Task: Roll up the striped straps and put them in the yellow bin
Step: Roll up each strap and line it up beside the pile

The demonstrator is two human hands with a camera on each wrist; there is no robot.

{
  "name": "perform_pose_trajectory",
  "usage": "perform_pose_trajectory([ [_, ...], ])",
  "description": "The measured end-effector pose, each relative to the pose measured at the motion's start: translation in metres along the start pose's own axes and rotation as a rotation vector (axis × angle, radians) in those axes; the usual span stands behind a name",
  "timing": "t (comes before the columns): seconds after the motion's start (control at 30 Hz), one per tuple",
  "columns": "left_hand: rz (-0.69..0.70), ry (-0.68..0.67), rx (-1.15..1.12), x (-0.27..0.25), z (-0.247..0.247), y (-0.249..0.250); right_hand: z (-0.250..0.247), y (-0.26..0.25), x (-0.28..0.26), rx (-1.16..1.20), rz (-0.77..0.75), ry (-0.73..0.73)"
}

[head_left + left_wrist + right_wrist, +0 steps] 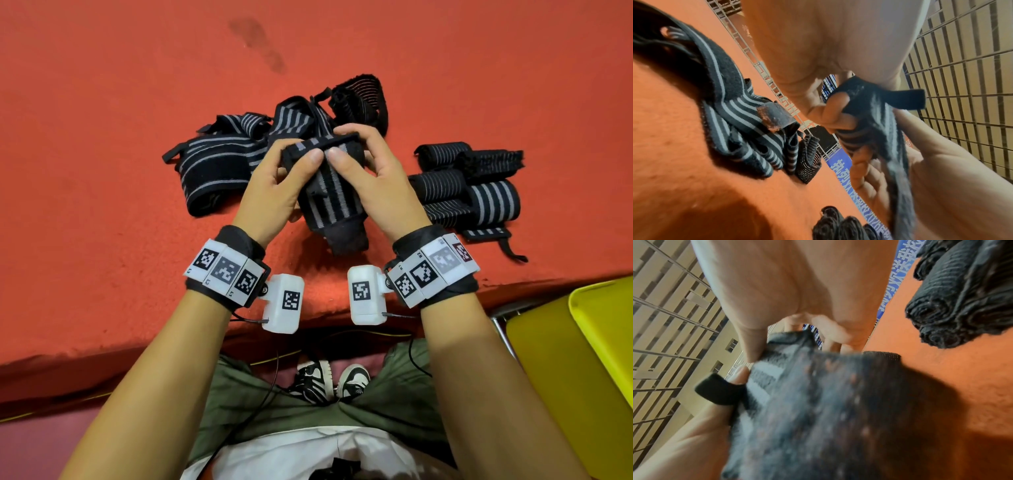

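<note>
Both hands are pinching one striped strap (329,192) at centre frame, the left hand (277,192) and right hand (380,185) meeting thumb to thumb on its folded top edge while its tail is hanging down. Around them the red felt table (102,154) is carrying a loose heap of straps (239,150) at upper centre and roughly five rolled straps (469,185) at right. The yellow bin (603,325) is sitting at lower right, its inside hidden. Wire mesh fencing (962,65) is ringing the room.

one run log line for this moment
stage: rolling | both hands grip strap | rolled straps on mat | yellow bin: none visible
</note>
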State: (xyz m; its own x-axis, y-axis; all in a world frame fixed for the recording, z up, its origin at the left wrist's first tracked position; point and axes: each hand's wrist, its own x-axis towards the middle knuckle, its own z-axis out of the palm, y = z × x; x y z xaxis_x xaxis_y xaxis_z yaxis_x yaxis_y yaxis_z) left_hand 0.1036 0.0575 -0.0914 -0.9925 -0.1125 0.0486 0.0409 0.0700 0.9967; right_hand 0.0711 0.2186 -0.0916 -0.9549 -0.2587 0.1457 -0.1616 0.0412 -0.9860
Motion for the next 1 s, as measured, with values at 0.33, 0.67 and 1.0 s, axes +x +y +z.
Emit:
perform_pose_trajectory([
  [0.33, 0.098, -0.036, 0.094, -0.008, -0.004, -0.002, 0.006, 0.004, 0.004, 0.065, 0.028, 0.071],
  [0.67, 0.024, 0.035, -0.016, -0.001, 0.003, -0.002, 0.001, 0.002, 0.001, 0.142, -0.028, -0.016],
  [1.0, -0.043, 0.114, -0.012, 0.011, -0.002, -0.011, -0.001, 0.0, 0.001, 0.12, -0.066, -0.106],
])
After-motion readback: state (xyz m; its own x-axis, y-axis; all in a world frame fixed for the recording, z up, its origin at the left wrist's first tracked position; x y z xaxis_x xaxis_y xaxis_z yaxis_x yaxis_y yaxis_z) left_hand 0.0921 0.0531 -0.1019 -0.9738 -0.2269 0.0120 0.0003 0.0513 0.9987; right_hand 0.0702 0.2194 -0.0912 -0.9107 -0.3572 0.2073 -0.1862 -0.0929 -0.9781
